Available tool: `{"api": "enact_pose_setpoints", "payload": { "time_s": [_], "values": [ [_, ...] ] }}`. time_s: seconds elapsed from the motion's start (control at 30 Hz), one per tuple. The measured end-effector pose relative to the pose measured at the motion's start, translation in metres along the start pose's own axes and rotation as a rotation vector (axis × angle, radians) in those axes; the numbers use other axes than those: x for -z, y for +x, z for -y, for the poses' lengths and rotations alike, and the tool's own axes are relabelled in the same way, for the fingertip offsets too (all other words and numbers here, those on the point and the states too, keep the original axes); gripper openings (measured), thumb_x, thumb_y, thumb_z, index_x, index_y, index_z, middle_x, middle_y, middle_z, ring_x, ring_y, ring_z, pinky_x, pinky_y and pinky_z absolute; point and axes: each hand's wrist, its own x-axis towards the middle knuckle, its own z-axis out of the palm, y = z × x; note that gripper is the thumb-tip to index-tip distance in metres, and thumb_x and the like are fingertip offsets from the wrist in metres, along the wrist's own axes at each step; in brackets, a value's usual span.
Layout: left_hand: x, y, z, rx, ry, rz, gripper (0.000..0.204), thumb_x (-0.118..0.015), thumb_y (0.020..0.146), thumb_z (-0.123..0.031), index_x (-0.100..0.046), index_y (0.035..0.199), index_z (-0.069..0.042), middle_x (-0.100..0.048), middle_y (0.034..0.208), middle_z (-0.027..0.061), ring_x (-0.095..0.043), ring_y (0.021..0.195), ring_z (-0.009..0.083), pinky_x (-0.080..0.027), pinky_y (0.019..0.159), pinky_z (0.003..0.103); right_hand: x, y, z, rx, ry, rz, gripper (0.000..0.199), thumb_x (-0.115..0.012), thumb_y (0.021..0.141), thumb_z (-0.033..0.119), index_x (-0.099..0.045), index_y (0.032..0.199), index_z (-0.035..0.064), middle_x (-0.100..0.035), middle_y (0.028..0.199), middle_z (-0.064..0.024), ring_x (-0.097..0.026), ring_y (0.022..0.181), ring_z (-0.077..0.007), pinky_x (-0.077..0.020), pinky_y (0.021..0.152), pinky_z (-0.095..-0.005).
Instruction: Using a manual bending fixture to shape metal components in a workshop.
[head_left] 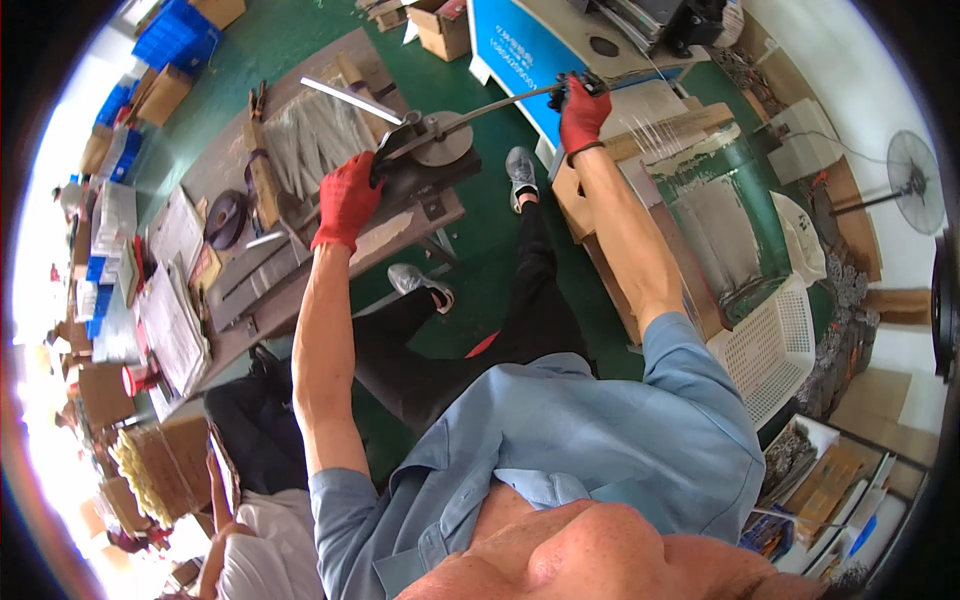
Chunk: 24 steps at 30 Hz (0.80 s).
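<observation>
A manual metal-bending tool with a round steel disc (443, 140) is mounted at the near right corner of the workbench (420, 212). From it a long steel lever (497, 105) runs out to the right. My right hand (583, 115), in a red glove, is closed round the lever's dark grip end. My left hand (347, 203), also red-gloved, is closed against the left side of the tool; what lies inside its fingers is hidden. A bright metal strip (352, 100) sticks out from the tool toward the far left.
Clear-wrapped strips (310, 142), a dark tape roll (226, 220) and papers (172, 315) lie on the bench. On the right stand a green machine (715, 225), a white basket (775, 350) and a fan (912, 183). A seated person (270, 540) is at lower left.
</observation>
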Motion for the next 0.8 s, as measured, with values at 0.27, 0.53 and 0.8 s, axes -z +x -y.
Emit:
{"api": "enact_pose_setpoints", "payload": {
  "time_s": [0.27,0.53,0.8],
  "values": [
    [0.004,-0.005,0.002,-0.012,0.001,0.008,0.026,-0.065,0.080,-0.024,-0.058,0.100,-0.009,-0.065,0.095,0.0120,-0.063,0.091,0.0338,-0.050,0.075,0.045,0.002,-0.036,0.095,0.770,-1.237,0.183,0.105,-0.083,0.067,0.043,-0.025,0.147,0.0072,-0.034,0.143,-0.0219,-0.035,0.130,-0.0418,-0.0342,0.104,-0.0503],
    [0.001,0.002,-0.004,-0.011,0.006,0.030,0.026,-0.063,0.080,-0.024,-0.058,0.100,-0.009,-0.065,0.095,0.0127,-0.063,0.091,0.0340,-0.050,0.075,0.046,-0.150,-0.042,0.076,1.085,-1.484,1.618,0.130,-0.092,0.039,0.033,-0.025,0.149,0.0207,-0.019,0.154,-0.0183,-0.025,0.140,-0.0370,-0.0305,0.111,-0.0448],
    [0.031,-0.015,0.007,0.119,-0.069,0.136,0.025,-0.061,0.082,-0.026,-0.064,0.102,-0.012,-0.067,0.097,0.0133,-0.065,0.090,0.0339,-0.053,0.073,0.043,-0.208,-0.053,0.053,1.290,-1.402,1.947,0.126,-0.090,0.039,0.021,-0.026,0.148,0.0231,-0.021,0.153,-0.0187,-0.022,0.141,-0.0372,-0.0285,0.114,-0.0446]
  ]
}}
